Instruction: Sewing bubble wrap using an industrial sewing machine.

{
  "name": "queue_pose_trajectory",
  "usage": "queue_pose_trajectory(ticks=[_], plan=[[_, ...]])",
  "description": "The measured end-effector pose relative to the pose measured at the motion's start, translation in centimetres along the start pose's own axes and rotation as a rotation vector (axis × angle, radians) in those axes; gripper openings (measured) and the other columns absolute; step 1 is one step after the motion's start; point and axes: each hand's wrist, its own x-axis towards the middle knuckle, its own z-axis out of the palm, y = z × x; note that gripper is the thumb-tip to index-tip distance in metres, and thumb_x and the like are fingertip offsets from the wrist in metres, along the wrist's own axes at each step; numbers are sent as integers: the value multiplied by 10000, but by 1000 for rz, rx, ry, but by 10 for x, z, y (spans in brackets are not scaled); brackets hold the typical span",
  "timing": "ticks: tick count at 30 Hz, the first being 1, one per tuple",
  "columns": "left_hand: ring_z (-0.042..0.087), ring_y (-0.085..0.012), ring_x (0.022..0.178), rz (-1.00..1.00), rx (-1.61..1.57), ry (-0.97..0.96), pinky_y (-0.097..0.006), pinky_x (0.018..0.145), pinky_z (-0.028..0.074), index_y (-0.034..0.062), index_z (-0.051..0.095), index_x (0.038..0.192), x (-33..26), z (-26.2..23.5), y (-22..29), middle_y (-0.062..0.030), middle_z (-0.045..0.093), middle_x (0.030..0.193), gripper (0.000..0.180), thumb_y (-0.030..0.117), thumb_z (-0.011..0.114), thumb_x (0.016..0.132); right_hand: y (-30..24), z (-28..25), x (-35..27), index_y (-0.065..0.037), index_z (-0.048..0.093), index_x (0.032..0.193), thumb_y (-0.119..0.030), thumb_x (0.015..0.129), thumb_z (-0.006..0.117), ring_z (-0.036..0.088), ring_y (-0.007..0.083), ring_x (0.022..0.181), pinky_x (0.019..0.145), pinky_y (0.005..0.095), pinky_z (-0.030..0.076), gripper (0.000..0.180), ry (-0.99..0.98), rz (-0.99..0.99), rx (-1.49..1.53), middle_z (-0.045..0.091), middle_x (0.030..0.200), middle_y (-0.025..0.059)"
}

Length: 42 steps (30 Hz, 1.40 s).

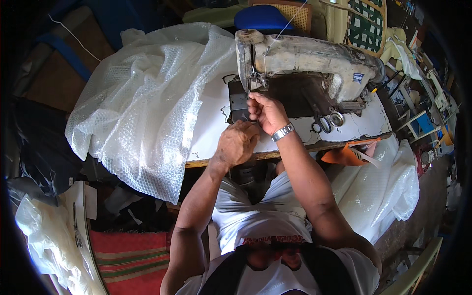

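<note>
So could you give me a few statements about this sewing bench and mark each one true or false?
1. The right hand is raised to the needle end of the worn grey sewing machine. True.
2. A shiny metal wristwatch sits on the left wrist. False: it is on the right wrist.
3. A heap of clear bubble wrap lies on the left part of the chipped white table. True.
4. The black-handled scissors are held in the left hand. False: they lie on the table, right of both hands.
5. An orange plastic piece hangs at the table's right front edge. True.
</note>
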Motion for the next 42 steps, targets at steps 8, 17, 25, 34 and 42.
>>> queue_pose_trajectory(ticks=[8,17,25,34,42], plan=[[669,-351,948,16,1,-11,-457,857,544,46,682,982,-4,-7,4,-131,697,938,147,169,698,902,13,3,-1,-75,755,982,-162,958,647,740,316,817,750,403,579,140,183,-757,-1192,778,942,116],[680,-335,1062,173,-272,-55,-447,951,528,43,716,1094,-17,-52,42,-132,715,1088,225,134,750,891,1,-33,-160,-100,649,914,-166,945,575,672,392,754,671,517,518,104,-506,-538,-1517,666,802,161],[669,-248,1009,562,-166,-563,-401,1075,473,120,712,1113,-41,-21,66,-27,701,1013,203,195,667,930,-11,-106,-297,-117,724,1110,-279,997,580,732,316,923,796,415,580,244,-609,-91,-1358,740,996,134],[720,-295,800,47,-11,-248,-377,726,593,69,729,967,-41,-65,17,-118,721,931,104,60,725,863,-84,-134,-291,-51,671,1078,-66,966,584,692,345,872,776,421,551,143,307,-490,-1686,692,916,148],[696,-388,859,-210,27,-22,-451,774,568,66,719,990,-75,-70,-26,-154,705,930,107,149,673,940,-103,-88,-143,-26,682,1172,-238,981,609,688,420,992,865,526,548,294,482,-469,-2114,707,1092,236]])
